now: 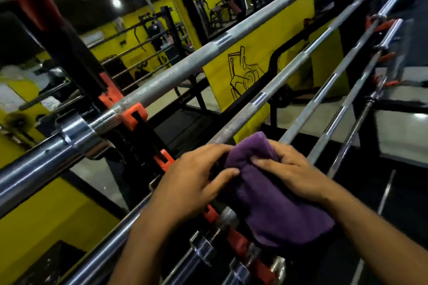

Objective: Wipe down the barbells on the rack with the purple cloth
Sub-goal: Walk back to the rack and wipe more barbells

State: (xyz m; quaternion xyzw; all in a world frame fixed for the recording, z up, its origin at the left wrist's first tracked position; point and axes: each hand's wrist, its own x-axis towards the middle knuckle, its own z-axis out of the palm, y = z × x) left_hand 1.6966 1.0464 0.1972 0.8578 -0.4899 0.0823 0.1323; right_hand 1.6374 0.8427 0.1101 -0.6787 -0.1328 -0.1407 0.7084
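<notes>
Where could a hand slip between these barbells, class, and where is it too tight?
Widest gap: between the top barbell and the second barbell, beyond the purple cloth. Narrower gaps lie between the thinner bars to the right. Crowded: by the orange hooks and the collars at the near end, where both hands grip the cloth.
</notes>
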